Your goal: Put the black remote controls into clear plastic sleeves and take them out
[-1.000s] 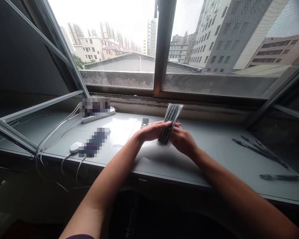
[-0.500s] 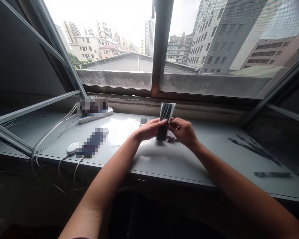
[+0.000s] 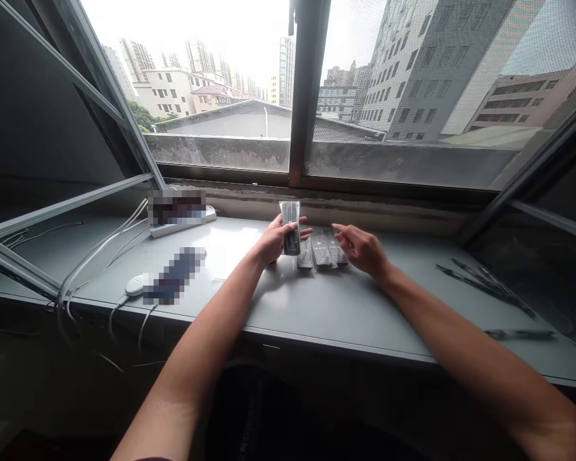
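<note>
A dark, slim object in a clear plastic sleeve point(image 3: 292, 238) is held upright in my left hand point(image 3: 273, 242), the thumb across its front and other fingers spread behind it. My right hand point(image 3: 362, 248) hovers at the right with its index finger stretched out and nothing held. Between and below the hands, several similar dark objects in clear wrapping point(image 3: 322, 250) lie side by side on the grey desk point(image 3: 317, 307). The right hand is close to the rightmost of these.
At the left are a white power strip point(image 3: 185, 221), a blurred dark object point(image 3: 175, 275), a round white charger point(image 3: 135, 285) and cables. White paper point(image 3: 235, 246) lies beside my left arm. Dark pens or cables point(image 3: 484, 288) lie far right. A window frame point(image 3: 307, 96) stands behind.
My left hand has moved left with the wrapped object. My right hand has let go of its sleeve and moved away, and the wrapped objects on the desk have come into view.
</note>
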### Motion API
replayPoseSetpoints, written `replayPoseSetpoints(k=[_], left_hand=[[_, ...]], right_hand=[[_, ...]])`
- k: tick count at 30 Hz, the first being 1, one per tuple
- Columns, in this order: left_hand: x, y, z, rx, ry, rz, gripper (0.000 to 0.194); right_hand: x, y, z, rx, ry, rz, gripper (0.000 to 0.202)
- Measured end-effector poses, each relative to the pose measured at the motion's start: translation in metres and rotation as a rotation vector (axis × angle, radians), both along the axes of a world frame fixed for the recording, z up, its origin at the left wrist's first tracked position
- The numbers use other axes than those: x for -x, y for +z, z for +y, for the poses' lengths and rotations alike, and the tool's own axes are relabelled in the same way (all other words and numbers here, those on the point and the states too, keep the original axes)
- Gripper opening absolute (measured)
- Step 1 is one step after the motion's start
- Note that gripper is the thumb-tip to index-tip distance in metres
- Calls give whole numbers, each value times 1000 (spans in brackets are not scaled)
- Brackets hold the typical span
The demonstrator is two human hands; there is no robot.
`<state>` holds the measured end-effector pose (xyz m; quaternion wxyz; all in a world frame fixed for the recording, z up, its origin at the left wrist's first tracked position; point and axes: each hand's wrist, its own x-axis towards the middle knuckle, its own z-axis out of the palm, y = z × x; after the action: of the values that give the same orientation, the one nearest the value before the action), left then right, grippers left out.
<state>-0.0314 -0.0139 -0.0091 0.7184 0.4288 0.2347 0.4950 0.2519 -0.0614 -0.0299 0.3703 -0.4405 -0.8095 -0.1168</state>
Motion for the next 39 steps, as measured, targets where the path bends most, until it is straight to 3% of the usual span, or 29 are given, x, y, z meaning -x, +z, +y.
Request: replayPoseSetpoints(k=[4, 9, 14, 18, 23, 26, 30, 32, 36, 39], left_hand=[[5, -5, 9, 24, 87, 34, 47], [11, -10, 20, 218, 207, 74, 60], [16, -9, 28, 298, 307, 92, 40], [16, -9, 30, 220, 303, 149, 24], [10, -14, 24, 65, 208, 281, 22], [6, -20, 21, -18, 172, 370, 37], [6, -26, 19, -220, 318, 562, 75], [6, -25, 17, -341, 353, 644, 80], [6, -15, 11, -523, 309, 720, 56], [10, -9, 10, -666, 400, 822, 37]], right_hand=[[-30, -14, 11, 26, -133, 180, 38], [-26, -22, 20, 128, -101, 296, 39], [-18, -22, 17, 169, -97, 332, 39], [-15, -20, 13, 178, -76, 345, 40], [-10, -17, 10, 196, -52, 332, 38], [-9, -16, 10, 204, -43, 338, 38], [-9, -18, 11, 210, -40, 333, 37], [-9, -19, 12, 209, -34, 330, 37], [-8, -19, 12, 187, -35, 325, 36], [-6, -18, 11, 168, -32, 320, 33]])
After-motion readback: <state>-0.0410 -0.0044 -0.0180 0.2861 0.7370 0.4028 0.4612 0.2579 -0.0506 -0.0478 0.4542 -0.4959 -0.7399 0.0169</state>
